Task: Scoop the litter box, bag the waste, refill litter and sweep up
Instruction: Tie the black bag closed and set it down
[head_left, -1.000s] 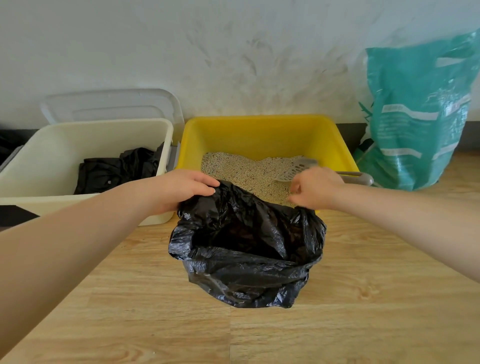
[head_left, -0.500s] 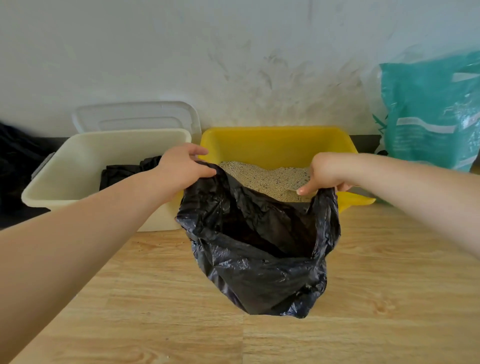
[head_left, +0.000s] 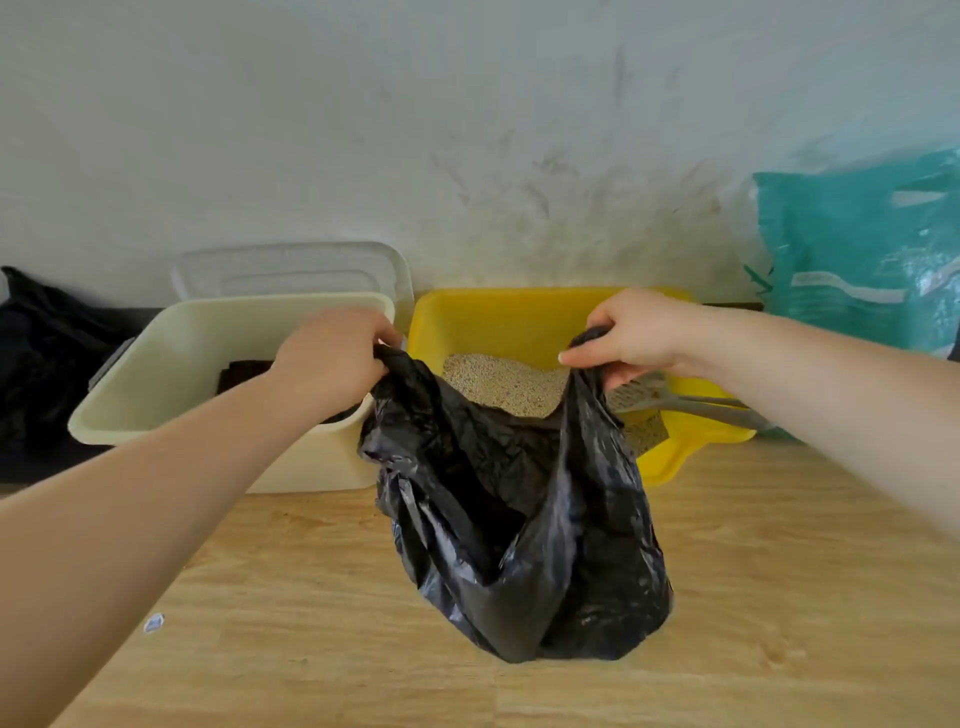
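The task looks to be at its bagging stage: both hands hold up a black trash bag (head_left: 524, 519) just in front of the yellow litter box (head_left: 519, 322), its bottom near or on the wooden floor (head_left: 311, 649). The left hand (head_left: 332, 358) has its fingers curled round the left corner of the bag's mouth, and the right hand (head_left: 634, 332) pinches the right corner, so the mouth is stretched between them. The bag sags as if it carries some weight, though its contents cannot be seen. The grey scoop (head_left: 675, 397) lies in the right side of the box on pale litter (head_left: 504, 384), which suggests that scooping is done or paused. Tying off the bag, refilling and sweeping appear to be left. The teal litter bag (head_left: 857, 249) leans against the wall at far right, untouched. To the left of the box stands a cream bin (head_left: 171, 364) with dark material inside and a clear lid (head_left: 291, 270) propped behind it. A small white scrap (head_left: 154, 622) lies on the near floor. The raised bag hides the near rim of the box.
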